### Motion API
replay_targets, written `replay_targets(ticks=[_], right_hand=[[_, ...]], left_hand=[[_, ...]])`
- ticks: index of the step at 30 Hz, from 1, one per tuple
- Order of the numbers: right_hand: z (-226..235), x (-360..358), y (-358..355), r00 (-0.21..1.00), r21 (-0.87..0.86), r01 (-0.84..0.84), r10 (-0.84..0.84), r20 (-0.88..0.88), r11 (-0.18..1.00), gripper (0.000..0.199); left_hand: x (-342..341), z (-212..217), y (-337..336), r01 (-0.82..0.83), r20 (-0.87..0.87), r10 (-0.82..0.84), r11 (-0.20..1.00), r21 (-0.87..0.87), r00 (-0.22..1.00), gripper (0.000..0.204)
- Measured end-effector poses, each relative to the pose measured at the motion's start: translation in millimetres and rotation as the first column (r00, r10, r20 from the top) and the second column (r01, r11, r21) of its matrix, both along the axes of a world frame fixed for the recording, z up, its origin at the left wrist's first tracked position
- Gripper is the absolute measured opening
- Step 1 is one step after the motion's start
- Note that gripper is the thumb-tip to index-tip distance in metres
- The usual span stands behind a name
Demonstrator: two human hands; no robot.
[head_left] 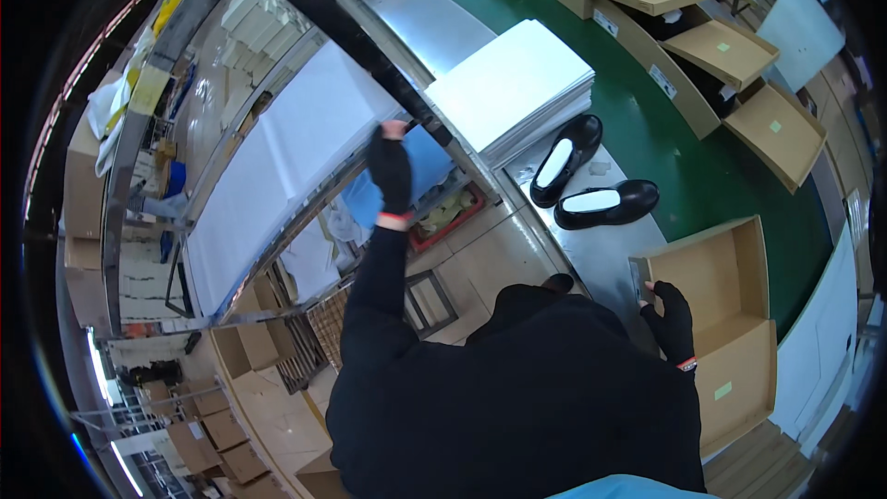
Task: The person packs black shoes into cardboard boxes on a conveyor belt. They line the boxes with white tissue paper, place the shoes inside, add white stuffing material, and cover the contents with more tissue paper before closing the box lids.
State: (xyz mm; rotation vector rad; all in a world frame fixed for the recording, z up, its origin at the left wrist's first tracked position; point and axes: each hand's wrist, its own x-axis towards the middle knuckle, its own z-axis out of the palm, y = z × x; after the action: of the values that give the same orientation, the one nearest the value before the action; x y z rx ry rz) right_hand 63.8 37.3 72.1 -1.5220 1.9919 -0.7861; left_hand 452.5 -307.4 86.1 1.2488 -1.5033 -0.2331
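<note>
My left hand [392,169], in a black fingerless glove, reaches to the corner of the white paper sheets [305,120] on a metal rack. Its fingertips are bunched together; whatever they hold, if anything, is hidden. On the right, the fingers of my gloved right hand [670,322] close over the near wall of an open cardboard shoebox [711,273], whose lid [739,388] lies folded back toward me. Two black shoes [605,205] with white insoles rest on the metal worktop, beyond the box. Beside them stands a thick stack of white paper [513,83].
Several open cardboard boxes [698,55] line the far side of a green conveyor belt [647,120]. A metal post [346,28] of the rack rises close to my left hand. Below the rack are a red crate [448,220] and a small dark stool frame [430,303].
</note>
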Motion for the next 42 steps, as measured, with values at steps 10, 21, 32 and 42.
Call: replay_targets(ticks=[10, 21, 32, 42], right_hand=[[-2, 3, -17, 0.998, 0.033, -0.064, 0.064, -0.003, 0.997, 0.035], [-1, -12, 14, 0.918, 0.117, 0.17, -0.2, 0.342, 0.978, 0.027], [39, -3, -28, 0.932, 0.048, 0.157, -0.164, 0.323, 0.986, 0.023], [30, -2, -30, 0.914, 0.072, 0.118, -0.137, 0.382, 0.99, 0.026]], left_hand=[[144, -8, -156, -0.283, 0.603, -0.157, 0.772, 0.569, 0.782, 0.035], [322, -41, -168, -0.424, 0.622, 0.269, 0.899, 0.112, 0.735, 0.027], [258, 39, -120, -0.19, 0.509, 0.105, 0.975, 0.117, 0.854, 0.039], [228, 63, -94, -0.214, 0.457, 0.065, 0.935, 0.282, 0.887, 0.033]])
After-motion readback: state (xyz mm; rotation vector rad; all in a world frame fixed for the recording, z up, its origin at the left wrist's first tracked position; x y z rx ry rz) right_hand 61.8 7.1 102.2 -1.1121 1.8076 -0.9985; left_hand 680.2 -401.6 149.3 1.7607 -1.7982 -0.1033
